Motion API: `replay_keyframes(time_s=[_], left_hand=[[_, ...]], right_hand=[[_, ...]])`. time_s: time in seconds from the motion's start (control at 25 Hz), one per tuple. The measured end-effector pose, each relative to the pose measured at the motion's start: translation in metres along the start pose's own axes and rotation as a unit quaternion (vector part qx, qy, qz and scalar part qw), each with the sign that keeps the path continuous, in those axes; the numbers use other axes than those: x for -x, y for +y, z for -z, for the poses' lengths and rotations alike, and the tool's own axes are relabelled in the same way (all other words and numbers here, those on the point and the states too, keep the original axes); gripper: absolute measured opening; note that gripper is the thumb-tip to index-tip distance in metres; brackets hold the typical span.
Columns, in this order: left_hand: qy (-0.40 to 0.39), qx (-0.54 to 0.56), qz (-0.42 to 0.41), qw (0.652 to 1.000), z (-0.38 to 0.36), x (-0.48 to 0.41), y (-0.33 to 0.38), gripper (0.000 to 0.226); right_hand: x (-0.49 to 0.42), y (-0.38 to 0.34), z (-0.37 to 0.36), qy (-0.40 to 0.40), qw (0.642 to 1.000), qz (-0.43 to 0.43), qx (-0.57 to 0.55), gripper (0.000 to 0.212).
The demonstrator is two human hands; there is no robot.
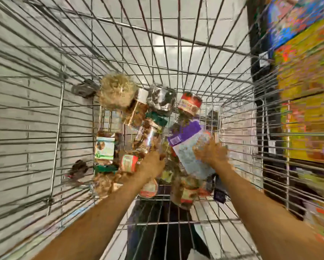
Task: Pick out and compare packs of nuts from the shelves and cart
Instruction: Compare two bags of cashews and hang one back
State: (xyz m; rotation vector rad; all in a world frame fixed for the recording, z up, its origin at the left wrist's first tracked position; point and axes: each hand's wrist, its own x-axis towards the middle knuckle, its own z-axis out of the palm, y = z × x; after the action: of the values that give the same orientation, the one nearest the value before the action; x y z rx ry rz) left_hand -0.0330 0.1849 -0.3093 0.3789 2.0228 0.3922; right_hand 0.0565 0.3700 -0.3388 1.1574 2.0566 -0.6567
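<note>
I look down into a wire shopping cart holding several packs of nuts. My right hand grips a purple-topped clear pack and holds it tilted above the pile. My left hand reaches into the middle of the pile, its fingers against a clear bag of brown nuts; blur hides whether it grips. A red-labelled tub, a green-labelled pack and a pale round bag lie around them.
Store shelves with bright yellow and blue packaging stand along the right side of the cart. Pale floor tiles show through the wire walls on the left and at the far end. The whole frame is motion-blurred.
</note>
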Motion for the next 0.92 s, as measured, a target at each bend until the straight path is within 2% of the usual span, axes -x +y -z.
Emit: replay_keyframes(time_s=[0.04,0.12,0.2,0.28,0.32,0.4,0.48,0.56,0.6,0.68,0.72,0.76,0.8,0.84,0.88,0.92], left_hand=[[0.013,0.019,-0.012,1.0,-0.002,-0.002,-0.006,0.039],[0.026,0.021,-0.046,0.998,-0.002,-0.003,-0.017,0.038],[0.013,0.031,-0.081,0.996,-0.001,-0.001,-0.026,0.046],[0.028,0.031,-0.142,0.989,0.005,0.009,-0.03,0.062],[0.047,-0.002,-0.183,0.982,0.01,0.016,-0.034,0.074],[0.059,-0.102,-0.246,0.962,0.029,0.026,-0.043,0.093],[0.063,-0.172,-0.258,0.949,0.055,0.041,-0.049,0.096],[0.085,-0.115,-0.264,0.954,0.081,0.059,-0.052,0.091],[0.105,-0.048,-0.263,0.958,0.093,0.071,-0.046,0.088],[0.135,0.128,-0.233,0.955,0.113,0.087,-0.027,0.069],[0.142,0.202,-0.214,0.945,0.12,0.092,-0.013,0.059],[0.153,0.242,-0.193,0.939,0.126,0.094,-0.001,0.048],[0.166,0.26,-0.172,0.936,0.13,0.093,0.009,0.037],[0.17,0.285,-0.159,0.93,0.134,0.091,0.017,0.03],[0.165,0.319,-0.154,0.92,0.138,0.089,0.021,0.03],[0.153,0.355,-0.152,0.91,0.139,0.085,0.021,0.032]], right_hand=[[0.0,0.004,-0.005,0.005,0.999,0.012,0.042,0.046],[0.005,0.004,-0.008,0.009,1.0,0.002,0.025,0.035],[0.014,-0.01,0.001,0.033,0.999,0.009,0.03,0.031],[0.03,-0.037,0.013,0.021,0.997,0.053,0.054,0.033],[0.043,-0.054,0.021,0.004,0.997,0.077,0.019,0.035],[0.076,-0.085,0.04,-0.011,0.984,0.129,-0.125,0.03],[0.103,-0.104,0.064,-0.039,0.94,0.101,-0.322,0.013],[0.116,-0.113,0.085,-0.14,0.844,0.031,-0.517,0.02],[0.122,-0.114,0.095,-0.19,0.802,0.001,-0.567,0.019],[0.132,-0.116,0.111,-0.265,0.767,-0.032,-0.584,0.018],[0.133,-0.114,0.115,-0.284,0.748,-0.022,-0.6,0.02],[0.127,-0.109,0.117,-0.294,0.718,-0.004,-0.631,0.024],[0.123,-0.104,0.118,-0.288,0.705,0.008,-0.649,0.031],[0.112,-0.096,0.118,-0.25,0.733,0.005,-0.633,0.037],[0.102,-0.084,0.116,-0.179,0.804,-0.017,-0.567,0.04],[0.09,-0.067,0.108,-0.093,0.89,-0.046,-0.444,0.04]])
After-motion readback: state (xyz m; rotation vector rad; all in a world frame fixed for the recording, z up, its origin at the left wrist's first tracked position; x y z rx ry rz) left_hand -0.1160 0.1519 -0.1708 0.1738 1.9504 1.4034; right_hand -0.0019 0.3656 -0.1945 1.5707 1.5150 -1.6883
